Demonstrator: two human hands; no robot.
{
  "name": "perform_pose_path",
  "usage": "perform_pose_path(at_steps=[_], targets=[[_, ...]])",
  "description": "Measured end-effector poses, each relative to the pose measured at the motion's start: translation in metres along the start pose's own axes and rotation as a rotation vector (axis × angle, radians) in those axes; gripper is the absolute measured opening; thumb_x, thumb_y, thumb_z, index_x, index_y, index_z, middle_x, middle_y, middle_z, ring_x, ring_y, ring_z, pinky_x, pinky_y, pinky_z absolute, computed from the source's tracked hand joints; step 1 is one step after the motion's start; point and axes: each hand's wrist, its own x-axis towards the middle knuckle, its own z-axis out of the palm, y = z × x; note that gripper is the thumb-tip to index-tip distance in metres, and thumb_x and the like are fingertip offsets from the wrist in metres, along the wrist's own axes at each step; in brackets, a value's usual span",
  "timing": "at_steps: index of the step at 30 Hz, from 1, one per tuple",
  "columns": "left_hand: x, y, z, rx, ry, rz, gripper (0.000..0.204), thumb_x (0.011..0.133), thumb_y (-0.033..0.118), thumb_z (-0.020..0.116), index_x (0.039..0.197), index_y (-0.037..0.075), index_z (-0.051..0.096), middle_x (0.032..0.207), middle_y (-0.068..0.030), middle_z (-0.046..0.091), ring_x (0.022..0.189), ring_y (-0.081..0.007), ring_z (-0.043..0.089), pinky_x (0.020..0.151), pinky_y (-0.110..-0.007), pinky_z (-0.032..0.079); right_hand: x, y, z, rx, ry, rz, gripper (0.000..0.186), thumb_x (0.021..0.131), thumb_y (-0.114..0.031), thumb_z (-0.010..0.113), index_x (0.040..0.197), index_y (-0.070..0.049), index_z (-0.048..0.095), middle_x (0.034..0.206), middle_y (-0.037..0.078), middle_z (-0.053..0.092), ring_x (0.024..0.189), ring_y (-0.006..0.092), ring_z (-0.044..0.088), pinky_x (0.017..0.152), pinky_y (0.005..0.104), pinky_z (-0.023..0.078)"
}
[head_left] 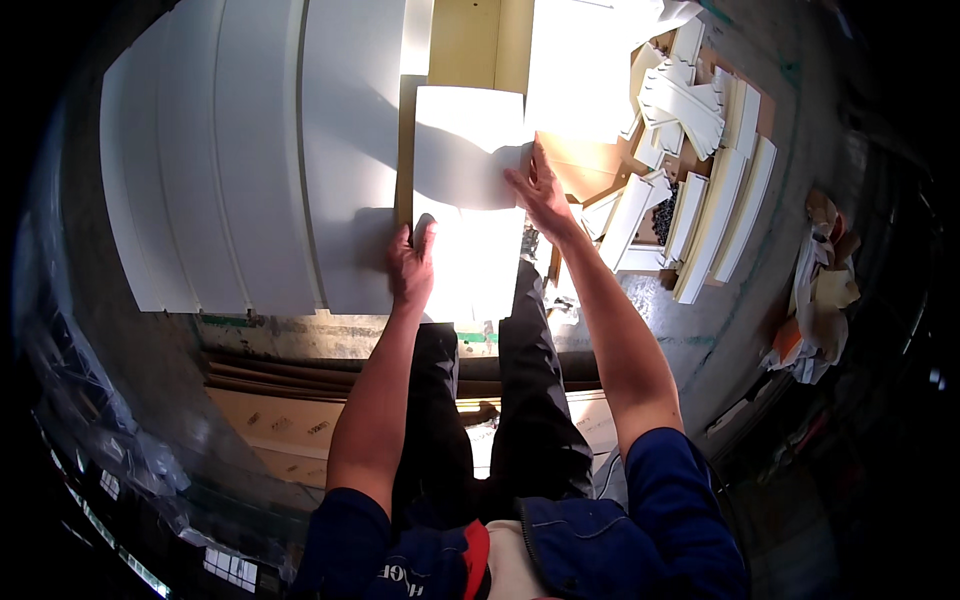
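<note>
In front of me is a long white panel (470, 250), held between both hands by its two long edges. My left hand (412, 265) grips the left edge near the lower part, thumb on the upper face. Farther up, my right hand (541, 190) grips the right edge, its thumb also on the face. The fingers beneath the panel are partly hidden. Sunlight and the shadow of an arm cross its surface. Just left of it lie several wide white panels (255, 150) side by side, close to my left hand. A yellowish board (465, 45) shows beyond the panel's far end.
To the right, a pile of white and cream strip offcuts (685, 110) lies on cardboard (580, 160). Flat cardboard sheets (290, 425) lie on the floor near my legs. Crumpled wrapping (820, 290) sits at far right. Clear plastic sheeting (100, 400) lies at left.
</note>
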Motion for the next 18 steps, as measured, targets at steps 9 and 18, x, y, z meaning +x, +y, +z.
perform_pose_path(at_steps=[9,18], targets=[[-0.007,0.003,0.005,0.239,0.012,-0.043,0.059,0.099,0.042,0.059,0.14,0.001,0.047,0.132,-0.0266,0.058,0.118,-0.0439,0.058,0.098,-0.044,0.049,-0.019,0.004,0.023,-0.131,0.082,0.011,0.094,0.095,-0.025,0.064,0.16,-0.019,-0.003,0.162,0.021,0.021,0.147,0.0355,0.029,0.119,0.042,0.029],[-0.02,0.015,0.012,0.206,0.115,0.139,0.04,0.097,0.023,0.062,0.129,-0.001,0.059,0.138,-0.0196,0.055,0.123,-0.0371,0.057,0.103,-0.04,0.047,-0.041,0.022,0.039,-0.454,0.12,-0.21,0.089,0.096,-0.028,0.061,0.16,-0.008,0.001,0.166,0.017,0.007,0.154,0.0334,0.002,0.124,0.0424,0.011]])
